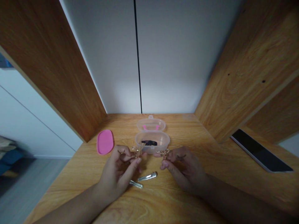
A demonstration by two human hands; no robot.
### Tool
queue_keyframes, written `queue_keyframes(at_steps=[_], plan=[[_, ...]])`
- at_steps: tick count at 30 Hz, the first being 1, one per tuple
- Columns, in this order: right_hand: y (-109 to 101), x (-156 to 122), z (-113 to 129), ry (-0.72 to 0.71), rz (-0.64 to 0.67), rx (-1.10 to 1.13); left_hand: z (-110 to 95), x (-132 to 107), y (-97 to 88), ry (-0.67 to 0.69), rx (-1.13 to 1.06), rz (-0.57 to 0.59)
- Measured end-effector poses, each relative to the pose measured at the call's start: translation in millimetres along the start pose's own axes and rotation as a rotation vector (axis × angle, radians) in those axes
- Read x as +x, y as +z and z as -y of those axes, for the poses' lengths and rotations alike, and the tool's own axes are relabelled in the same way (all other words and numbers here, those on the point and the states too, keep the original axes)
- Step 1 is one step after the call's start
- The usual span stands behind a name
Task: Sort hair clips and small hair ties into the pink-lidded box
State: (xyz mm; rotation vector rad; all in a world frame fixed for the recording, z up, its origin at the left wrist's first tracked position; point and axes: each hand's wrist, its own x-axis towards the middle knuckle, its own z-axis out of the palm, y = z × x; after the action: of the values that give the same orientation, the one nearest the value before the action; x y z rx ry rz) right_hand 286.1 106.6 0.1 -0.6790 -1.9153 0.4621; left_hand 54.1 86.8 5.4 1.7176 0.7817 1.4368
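The left hand (pixel 119 171) pinches one clip (pixel 137 152), the right hand (pixel 188 169) another clip (pixel 164 153), near the box (pixel 153 150), seemingly a handling step whose next move calls for steady fingertips.

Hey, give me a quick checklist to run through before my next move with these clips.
1. Left hand holding a gold clip: ok.
2. Right hand holding another gold clip: ok.
3. Translucent box open: ok, lid tipped back.
4. Dark clips inside the box: ok.
5. Both silver clips fully visible: not ok, the left hand partly hides one.
6. Gold clips' jaws closed: cannot tell, too small and blurred.
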Motion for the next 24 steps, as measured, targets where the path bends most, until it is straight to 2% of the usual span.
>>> queue_keyframes(at_steps=[5, 9, 14, 24], plan=[[-7.3, 9.8, 3.1, -0.142, 0.125, -0.010, 6.4, -3.5, -6.0, 0.030, 0.047, 0.025], [-9.2, 13.8, 2.7, -0.247, 0.188, -0.029, 3.3, -2.2, -11.1, 0.128, 0.217, 0.110], [-8.7, 14.9, 7.9, -0.206, 0.194, -0.045, -5.1, 2.8, -12.7, 0.221, 0.377, 0.173], [-4.9, 14.8, 10.3, -0.193, 0.163, -0.059, -5.1, 2.0, -13.3, 0.177, 0.375, 0.217]])
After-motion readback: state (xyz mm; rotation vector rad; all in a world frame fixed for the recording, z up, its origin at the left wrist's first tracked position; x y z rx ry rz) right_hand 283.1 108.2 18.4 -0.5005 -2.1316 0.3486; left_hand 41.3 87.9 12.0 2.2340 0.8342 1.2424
